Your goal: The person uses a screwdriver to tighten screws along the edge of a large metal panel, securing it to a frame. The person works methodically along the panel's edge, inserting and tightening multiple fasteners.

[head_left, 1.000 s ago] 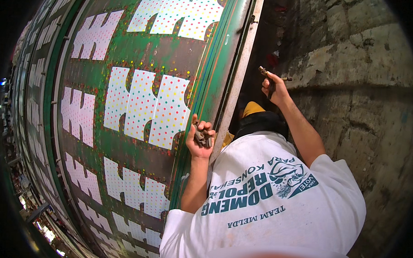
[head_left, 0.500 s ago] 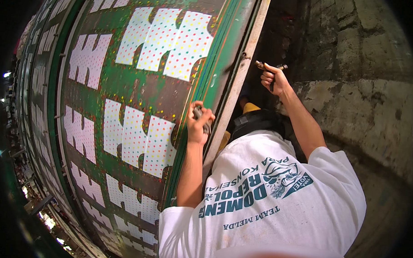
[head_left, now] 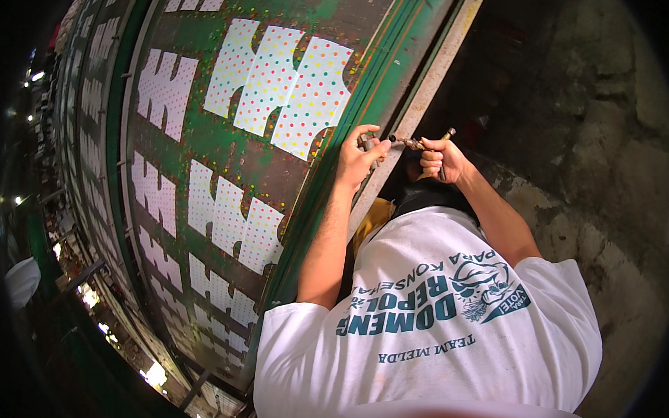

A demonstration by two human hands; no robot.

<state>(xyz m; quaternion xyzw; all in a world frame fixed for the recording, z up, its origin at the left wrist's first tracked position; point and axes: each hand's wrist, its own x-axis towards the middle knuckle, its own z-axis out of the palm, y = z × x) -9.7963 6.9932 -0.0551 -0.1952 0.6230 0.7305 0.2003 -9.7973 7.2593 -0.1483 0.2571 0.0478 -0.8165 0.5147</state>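
Observation:
My left hand (head_left: 358,160) is closed around a small grey metal piece (head_left: 369,144), partly hidden by the fingers, above the table's right edge. My right hand (head_left: 441,161) grips a slim metal tool (head_left: 410,144) with a brass-coloured end and a dark handle; its exact kind is unclear. The tool's tip points left and comes close to the metal piece; whether they touch, I cannot make out. Left of my hands lies a long green table (head_left: 305,208), its paint worn. White fabric pieces (head_left: 312,98) with coloured dots lie flat on it in rows.
A pale metal rail (head_left: 435,72) runs along the table's right edge, next to my hands. To the right is a rough, stained concrete surface (head_left: 563,209). Further long tables with printed pieces (head_left: 95,90) stand at the far left. Bright spots show at lower left.
My right hand has moved left and down with the tool, toward my left hand. My left hand has moved up and right with the metal piece, nearer the rail. The view has shifted slightly.

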